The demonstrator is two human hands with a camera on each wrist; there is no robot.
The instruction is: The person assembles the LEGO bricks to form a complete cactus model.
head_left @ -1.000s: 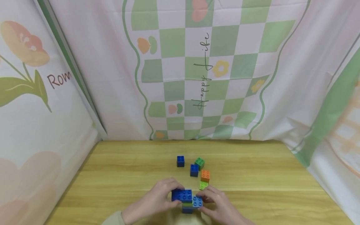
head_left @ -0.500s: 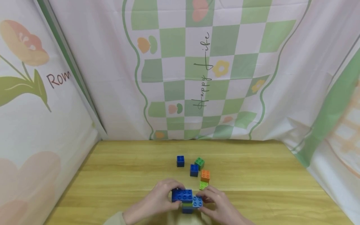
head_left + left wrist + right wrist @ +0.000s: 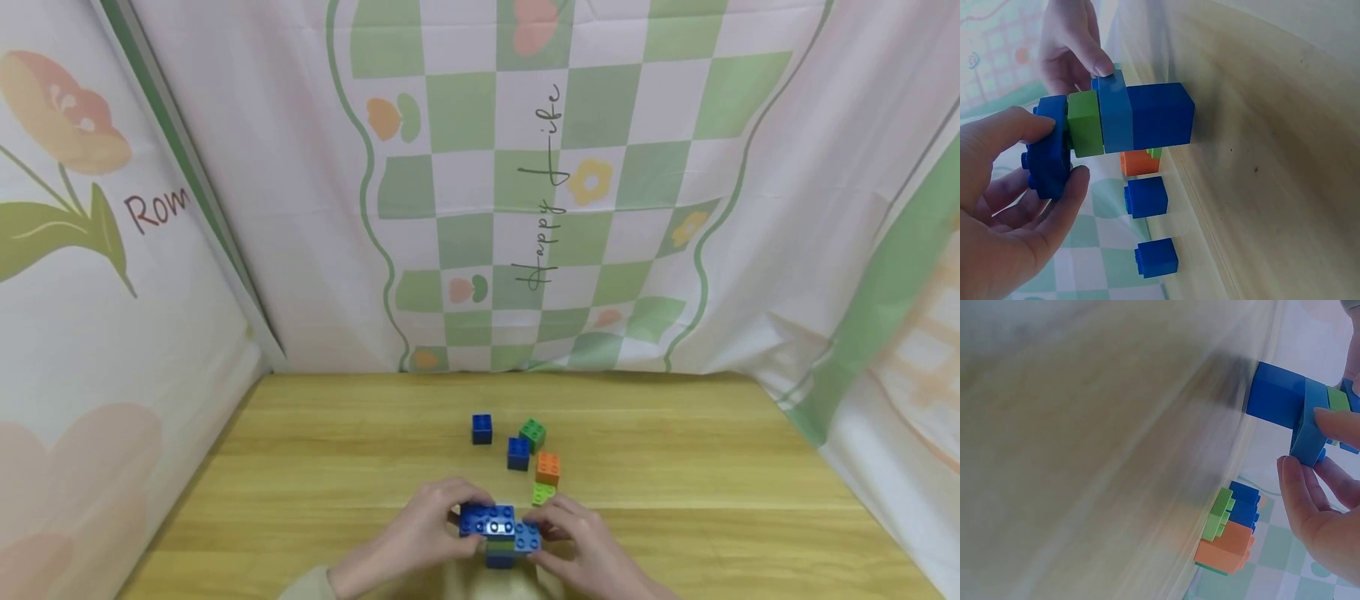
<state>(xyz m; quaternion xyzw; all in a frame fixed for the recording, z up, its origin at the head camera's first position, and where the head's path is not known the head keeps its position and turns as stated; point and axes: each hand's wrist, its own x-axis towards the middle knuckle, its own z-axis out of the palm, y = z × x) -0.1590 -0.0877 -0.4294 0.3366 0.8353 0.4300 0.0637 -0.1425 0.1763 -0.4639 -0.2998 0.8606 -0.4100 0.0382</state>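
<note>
A small tower of toy building bricks stands upright between the hands, its base at the table. From the bottom it has a dark blue brick point(image 3: 1163, 115), a light blue brick point(image 3: 1311, 419), a light green brick point(image 3: 1085, 125) and a long dark blue brick point(image 3: 487, 522) on top. The left hand point(image 3: 438, 521) grips the top brick, thumb on the near side and fingers behind. On the other side, the right hand point(image 3: 581, 542) pinches the end of the light blue brick, which juts out to the right with bare studs. Part of the long brick is hidden by the left fingers.
Beyond the hands lie loose bricks: two dark blue ones point(image 3: 482, 429), a green one point(image 3: 532, 433), an orange one point(image 3: 548, 468) and a lime one point(image 3: 543, 494) close to the right fingers. Printed cloth point(image 3: 525, 208) hangs behind the wooden table point(image 3: 337, 450) and at both sides.
</note>
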